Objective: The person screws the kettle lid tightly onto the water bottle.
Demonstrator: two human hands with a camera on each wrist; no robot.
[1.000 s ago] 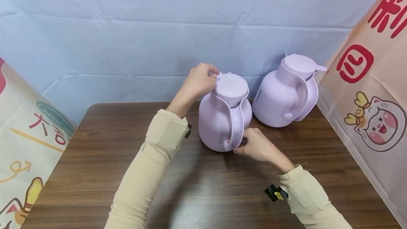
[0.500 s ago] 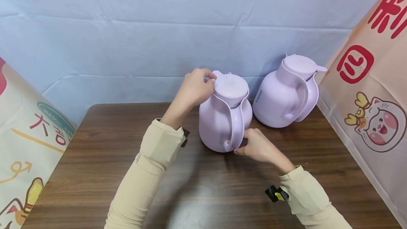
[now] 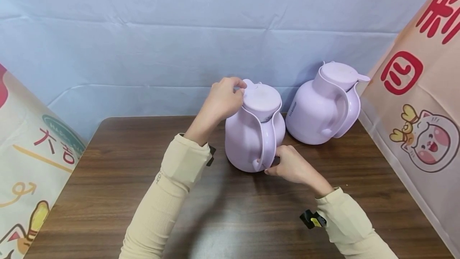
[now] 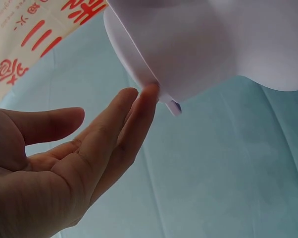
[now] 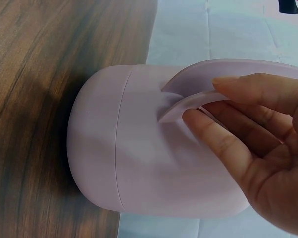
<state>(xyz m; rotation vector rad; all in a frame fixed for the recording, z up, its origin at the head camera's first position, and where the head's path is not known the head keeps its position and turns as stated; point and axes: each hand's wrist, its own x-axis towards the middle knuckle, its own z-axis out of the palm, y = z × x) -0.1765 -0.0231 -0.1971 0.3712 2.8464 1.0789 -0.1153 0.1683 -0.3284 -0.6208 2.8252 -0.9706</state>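
A lilac insulated jug [image 3: 241, 143] stands upright on the brown table, its handle [image 3: 267, 143] toward the front. My left hand [image 3: 225, 98] is at the left of its round lid [image 3: 262, 97], beside the small tab [image 3: 251, 86]. In the left wrist view the left hand [image 4: 84, 158] has extended fingers, fingertips right at the lid's edge [image 4: 124, 49], thumb apart. My right hand [image 3: 292, 164] pinches the lower part of the handle; in the right wrist view thumb and fingers [image 5: 213, 136] close on the handle's inner strip [image 5: 188, 105].
A second lilac jug [image 3: 312, 111] stands close to the right, its lid tab pointing right. Behind the wooden table [image 3: 143, 163] hangs a pale blue cloth [image 3: 161, 51]. Printed sheets flank it, one at the left [image 3: 36, 163] and one at the right [image 3: 406, 91].
My left hand drew back left and down from the lid tab, then shifted slightly right again. The tab has turned slightly rightward since half a second ago. Right hand and both jugs stay put.
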